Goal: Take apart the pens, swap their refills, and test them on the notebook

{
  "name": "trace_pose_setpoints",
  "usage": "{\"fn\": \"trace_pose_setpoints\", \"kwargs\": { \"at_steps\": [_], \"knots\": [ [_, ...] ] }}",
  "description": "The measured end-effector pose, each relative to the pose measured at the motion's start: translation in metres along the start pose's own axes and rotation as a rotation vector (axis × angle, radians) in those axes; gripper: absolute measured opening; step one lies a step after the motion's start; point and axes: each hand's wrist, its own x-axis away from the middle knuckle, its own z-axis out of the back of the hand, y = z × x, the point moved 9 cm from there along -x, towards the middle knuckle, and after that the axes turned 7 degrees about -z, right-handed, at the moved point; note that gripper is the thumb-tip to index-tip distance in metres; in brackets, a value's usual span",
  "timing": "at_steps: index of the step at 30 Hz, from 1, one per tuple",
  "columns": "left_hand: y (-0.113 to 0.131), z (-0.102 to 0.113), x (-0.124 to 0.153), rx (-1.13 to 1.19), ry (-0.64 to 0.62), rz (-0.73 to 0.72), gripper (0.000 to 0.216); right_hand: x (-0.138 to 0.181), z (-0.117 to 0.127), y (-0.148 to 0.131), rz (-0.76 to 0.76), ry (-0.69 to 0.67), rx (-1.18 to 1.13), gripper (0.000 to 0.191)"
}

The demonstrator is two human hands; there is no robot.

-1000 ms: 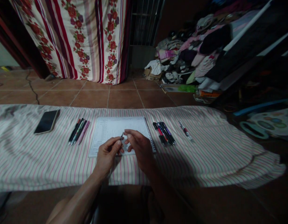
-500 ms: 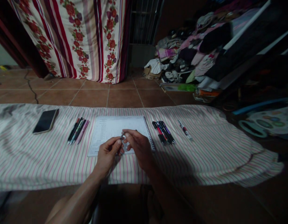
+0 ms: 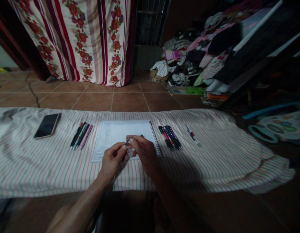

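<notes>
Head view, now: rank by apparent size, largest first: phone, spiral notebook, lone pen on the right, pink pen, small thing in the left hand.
1. Spiral notebook
2. Phone
3. Pink pen and lone pen: too alike to rank
4. Small thing in the left hand: smallest by what shows, partly hidden

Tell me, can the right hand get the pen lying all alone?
Probably yes: the lone pen lies uncovered on the cloth. The right hand would just have to come away from the small part and reach over the pen bunch in between.
</notes>
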Motion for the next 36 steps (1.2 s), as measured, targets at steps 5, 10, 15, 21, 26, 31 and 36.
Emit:
{"fn": "trace_pose_setpoints", "kwargs": {
  "at_steps": [5, 10, 15, 21, 26, 31, 36],
  "knots": [
    [-0.0015, 0.0012, 0.0003, 0.001, 0.011, 0.002, 0.030, -0.0002, 0.0001, -0.0004, -0.004, 0.011, -0.008, 0.027],
    [-0.0032, 0.0016, 0.0007, -0.012, 0.018, 0.010, 0.029, -0.0004, 0.0000, 0.0007, -0.007, 0.010, -0.010, 0.026],
    [-0.0013, 0.0014, 0.0004, -0.010, 0.026, 0.006, 0.028, 0.0001, 0.0012, 0.0013, -0.009, 0.019, -0.011, 0.025],
    [0.0007, 0.0017, 0.0007, -0.015, 0.036, 0.011, 0.030, -0.0004, 0.0012, 0.0017, -0.022, 0.030, -0.024, 0.023],
    [0.0009, 0.0014, 0.0009, -0.017, 0.035, 0.007, 0.031, 0.0003, 0.0009, 0.0019, -0.035, 0.031, -0.046, 0.024],
    [0.0018, 0.0024, 0.0008, -0.016, 0.049, 0.006, 0.030, 0.0004, 0.0012, 0.0008, -0.009, 0.031, -0.044, 0.023],
    [0.0022, 0.0021, 0.0001, -0.025, 0.041, 0.006, 0.030, 0.0000, 0.0020, 0.0013, -0.009, 0.035, -0.026, 0.023]
  ]
}}
